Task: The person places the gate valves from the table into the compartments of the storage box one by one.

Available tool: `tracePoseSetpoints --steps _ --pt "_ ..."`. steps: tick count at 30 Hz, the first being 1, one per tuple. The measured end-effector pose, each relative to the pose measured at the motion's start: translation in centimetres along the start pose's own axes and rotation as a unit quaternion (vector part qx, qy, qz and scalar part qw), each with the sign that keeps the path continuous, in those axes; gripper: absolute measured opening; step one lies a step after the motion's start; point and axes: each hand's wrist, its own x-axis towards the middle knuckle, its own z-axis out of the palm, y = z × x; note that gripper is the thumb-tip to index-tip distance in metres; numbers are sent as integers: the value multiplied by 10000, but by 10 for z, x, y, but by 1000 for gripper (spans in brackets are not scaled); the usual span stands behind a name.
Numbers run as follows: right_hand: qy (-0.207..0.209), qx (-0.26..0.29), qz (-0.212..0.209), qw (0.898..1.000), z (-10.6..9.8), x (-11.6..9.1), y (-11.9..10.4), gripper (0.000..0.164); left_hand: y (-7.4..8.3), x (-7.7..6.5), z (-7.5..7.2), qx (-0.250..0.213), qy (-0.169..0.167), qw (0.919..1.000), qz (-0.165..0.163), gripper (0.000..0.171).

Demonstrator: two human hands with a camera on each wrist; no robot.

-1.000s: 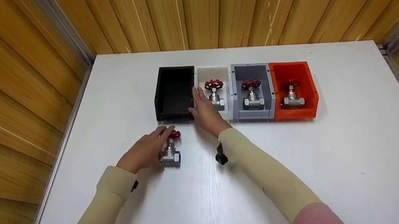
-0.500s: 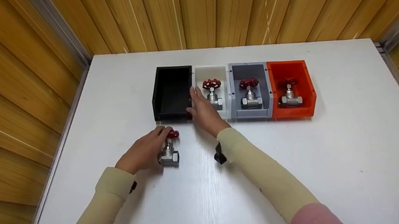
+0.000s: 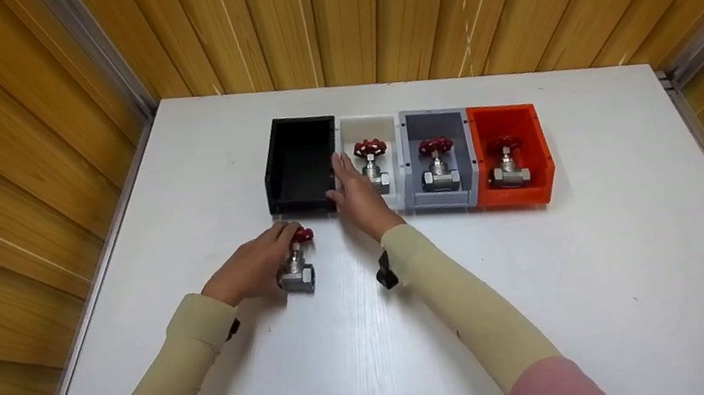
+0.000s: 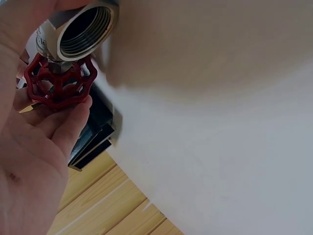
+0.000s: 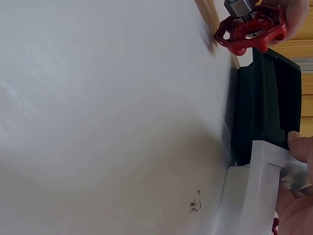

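Observation:
My left hand point(image 3: 253, 264) holds a steel gate valve point(image 3: 297, 276) at the front left of the bins. In the left wrist view, fingers lie against its red handwheel point(image 4: 61, 85), and the threaded pipe opening point(image 4: 85, 32) faces the camera. My right hand point(image 3: 361, 201) rests at the border between the black bin point(image 3: 302, 202) and the white bin point(image 3: 368, 126). Its fingers look fairly straight, and in the right wrist view the thumb point(image 5: 299, 144) touches the black bin's edge. Another valve point(image 3: 373, 168) sits in the white bin, partly hidden by that hand.
To the right, a grey bin point(image 3: 443, 199) and an orange bin point(image 3: 517, 197) complete the row, each with a red-handled valve inside. They stand on a white table point(image 3: 559, 306), bordered by wood-patterned walls point(image 3: 341, 11) behind and at the sides.
Everything drifts slightly left in the head view, as the camera shifts. Both hands keep their places beside the valve and the bins.

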Motion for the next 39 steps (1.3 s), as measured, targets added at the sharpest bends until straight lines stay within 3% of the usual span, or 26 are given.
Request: tracePoseSetpoints --steps 13,22,30,39 --pt "-6 79 26 10000 1 0 1 74 1 10 -12 212 67 9998 9 118" --pt "-50 215 29 9998 0 1 3 74 0 18 -22 264 240 9991 217 123" --pt "30 98 -27 9999 1 2 3 74 -2 24 -30 226 138 9996 76 123" --pt "59 217 8 9997 2 2 4 75 -5 32 -37 237 271 9992 170 119"
